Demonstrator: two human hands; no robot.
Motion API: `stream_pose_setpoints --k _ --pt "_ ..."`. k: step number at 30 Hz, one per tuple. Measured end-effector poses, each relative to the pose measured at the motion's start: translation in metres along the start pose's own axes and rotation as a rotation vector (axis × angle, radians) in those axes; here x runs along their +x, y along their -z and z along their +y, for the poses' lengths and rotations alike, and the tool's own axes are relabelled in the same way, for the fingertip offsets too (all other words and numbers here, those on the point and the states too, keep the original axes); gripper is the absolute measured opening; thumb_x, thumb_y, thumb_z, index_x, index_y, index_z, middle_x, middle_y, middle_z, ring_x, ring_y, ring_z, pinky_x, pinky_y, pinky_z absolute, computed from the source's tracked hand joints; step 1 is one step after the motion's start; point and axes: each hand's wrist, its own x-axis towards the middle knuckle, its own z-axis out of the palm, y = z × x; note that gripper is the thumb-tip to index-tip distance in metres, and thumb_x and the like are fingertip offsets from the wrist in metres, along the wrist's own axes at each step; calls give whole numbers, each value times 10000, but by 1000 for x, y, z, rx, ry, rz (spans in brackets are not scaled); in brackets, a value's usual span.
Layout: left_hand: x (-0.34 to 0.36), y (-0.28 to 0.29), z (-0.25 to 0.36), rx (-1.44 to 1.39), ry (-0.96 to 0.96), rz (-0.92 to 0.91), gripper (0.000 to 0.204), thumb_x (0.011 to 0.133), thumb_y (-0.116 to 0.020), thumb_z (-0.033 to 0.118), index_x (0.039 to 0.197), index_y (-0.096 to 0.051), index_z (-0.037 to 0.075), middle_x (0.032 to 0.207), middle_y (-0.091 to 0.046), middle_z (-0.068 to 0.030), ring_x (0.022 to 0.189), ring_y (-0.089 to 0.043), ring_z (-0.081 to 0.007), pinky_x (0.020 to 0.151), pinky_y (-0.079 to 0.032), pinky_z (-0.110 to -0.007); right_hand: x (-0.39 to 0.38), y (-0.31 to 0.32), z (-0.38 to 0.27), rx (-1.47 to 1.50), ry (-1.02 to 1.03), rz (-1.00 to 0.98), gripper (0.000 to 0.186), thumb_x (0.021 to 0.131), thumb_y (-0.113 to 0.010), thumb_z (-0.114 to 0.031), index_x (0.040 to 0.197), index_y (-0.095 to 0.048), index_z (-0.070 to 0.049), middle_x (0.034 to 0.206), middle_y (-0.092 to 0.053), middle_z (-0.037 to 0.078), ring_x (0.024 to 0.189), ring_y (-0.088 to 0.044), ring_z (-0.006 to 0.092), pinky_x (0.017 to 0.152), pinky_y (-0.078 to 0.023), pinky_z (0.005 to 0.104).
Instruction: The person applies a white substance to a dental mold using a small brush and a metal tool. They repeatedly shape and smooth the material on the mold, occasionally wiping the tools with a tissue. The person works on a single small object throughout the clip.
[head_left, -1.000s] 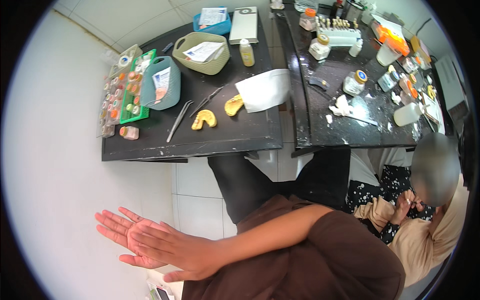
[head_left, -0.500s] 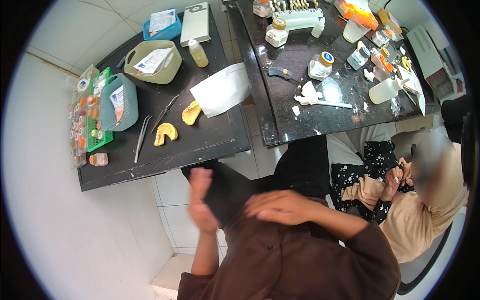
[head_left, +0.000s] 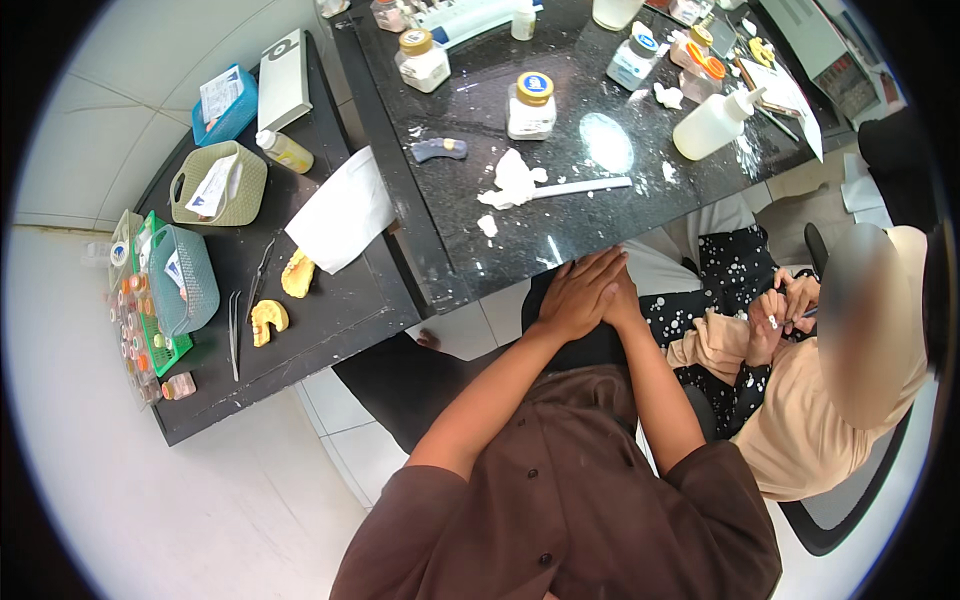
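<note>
My left hand [head_left: 577,302] lies over my right hand [head_left: 624,300], the two pressed together on my dark trousers, just in front of the black table's front edge. The left fingers are stretched out, so that hand is open. The right hand is partly covered; the part of its fingers that shows looks straight. Neither hand holds anything I can see. Closest to them on the table [head_left: 540,235] are a white-handled tool [head_left: 580,188] and a crumpled white lump [head_left: 514,178]. A jar with a gold and blue lid [head_left: 532,110] stands behind these.
On the left table, two yellow dental casts [head_left: 268,322] lie by tweezers [head_left: 234,335] and white paper [head_left: 342,210], near baskets [head_left: 184,280] and small jars. A grey-blue knife handle [head_left: 438,149] and a squeeze bottle [head_left: 718,122] are on the right table. A co-worker [head_left: 810,400] sits at right.
My hands were apart and moving; they have come together, farther right and forward, and rest still. The view has turned, so both tables appear shifted left.
</note>
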Motion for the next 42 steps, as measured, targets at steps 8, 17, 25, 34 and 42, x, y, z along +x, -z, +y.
stream_pose_setpoints --k 8,17,25,34,42 --pt "-76 -19 -28 194 26 -133 849 919 -564 533 1576 -182 155 1648 -3 -167 1516 30 -385 1188 -95 -584 -43 12 -67 -376 187 173 646 890 -581 -409 1434 -471 -78 1527 -376 146 1426 -290 429 1115 -289 585" --pt "-162 24 -22 -282 337 -591 1063 908 -509 677 1570 97 108 1611 205 -214 1505 134 -364 1215 -63 -503 -119 42 -92 -294 524 -408 521 896 -578 -437 1352 -581 -185 1510 -432 49 1482 -246 255 1142 -71 696" --pt "-179 47 -20 -490 334 -729 849 1000 -362 604 1580 -13 90 1656 76 -113 1520 106 -281 1223 -10 -476 -5 29 -57 -72 -124 65 576 953 -519 -503 1435 -487 -189 1578 -274 215 1445 -289 391 1112 -289 595" --pt "-125 25 -2 -178 74 -372 919 963 -424 629 1580 -25 78 1627 31 -248 1518 74 -353 1212 1 -525 4 9 -37 171 -205 145 598 1014 -430 -411 1480 -370 -42 1504 -355 294 1383 -362 452 1114 -334 458" --pt "-72 -24 -30 41 39 116 800 930 -527 548 1572 -228 176 1618 -120 -224 1500 -80 -410 1203 -48 -550 -139 30 -43 -38 139 -43 611 1032 -396 -319 1554 -225 -51 1599 -116 292 1480 -137 456 1191 -146 514"
